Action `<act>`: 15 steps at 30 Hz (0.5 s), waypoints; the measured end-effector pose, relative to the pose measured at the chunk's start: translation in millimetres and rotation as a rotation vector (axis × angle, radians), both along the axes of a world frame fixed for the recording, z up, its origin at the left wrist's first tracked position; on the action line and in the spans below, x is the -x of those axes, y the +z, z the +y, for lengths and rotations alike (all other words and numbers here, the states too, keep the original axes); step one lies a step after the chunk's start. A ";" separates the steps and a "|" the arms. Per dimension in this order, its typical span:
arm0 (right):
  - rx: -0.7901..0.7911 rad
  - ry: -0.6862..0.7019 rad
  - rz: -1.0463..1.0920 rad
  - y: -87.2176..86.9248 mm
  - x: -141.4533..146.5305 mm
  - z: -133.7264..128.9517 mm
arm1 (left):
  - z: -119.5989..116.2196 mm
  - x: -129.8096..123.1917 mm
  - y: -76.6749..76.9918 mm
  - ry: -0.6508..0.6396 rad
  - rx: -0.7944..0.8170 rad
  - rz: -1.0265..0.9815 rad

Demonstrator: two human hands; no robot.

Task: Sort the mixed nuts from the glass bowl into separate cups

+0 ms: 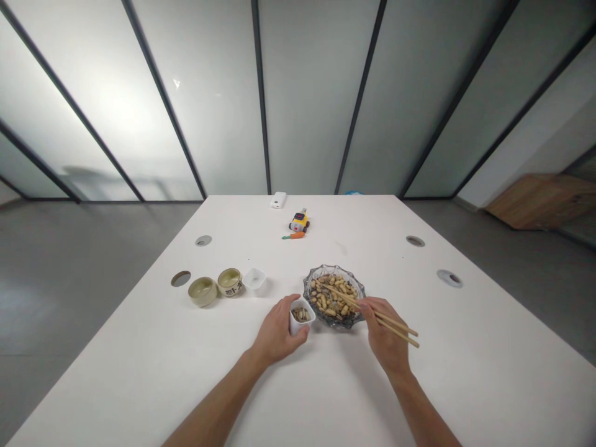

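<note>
Head view: clamping left hand (278, 332) around white cup (295, 326) of seeds (302, 315), just beside glass bowl (344, 324); pinching chopsticks (343, 296) in right hand (387, 335), reaching tips into bowl among peanuts (331, 309). Seeing, farther left, translucent cup (257, 290) beside two green bowls (203, 300).

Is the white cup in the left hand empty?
No, it isn't empty: small seed-like pieces show inside the white cup. Their depth is hidden.

Two bowls (203, 299) stand toward the surface's (284, 397) left edge, peanuts (333, 308) in a dish (345, 323) rightward, a toy car (299, 221) behind.
</note>
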State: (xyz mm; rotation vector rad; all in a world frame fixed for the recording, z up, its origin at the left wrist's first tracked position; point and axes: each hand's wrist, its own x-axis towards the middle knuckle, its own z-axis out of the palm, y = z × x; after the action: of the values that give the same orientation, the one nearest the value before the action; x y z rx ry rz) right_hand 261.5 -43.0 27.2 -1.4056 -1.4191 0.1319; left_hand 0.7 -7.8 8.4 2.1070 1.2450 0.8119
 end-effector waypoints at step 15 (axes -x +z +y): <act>-0.013 0.065 -0.014 -5.8 4.4 2.1 | 0.3 -0.4 0.7 -0.013 -0.004 -0.014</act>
State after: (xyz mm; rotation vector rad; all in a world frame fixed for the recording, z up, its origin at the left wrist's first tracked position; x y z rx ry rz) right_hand 257.1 -40.9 21.4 -1.3527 -1.4755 0.1542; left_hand 1.2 -7.5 9.0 2.1069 1.2225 0.8227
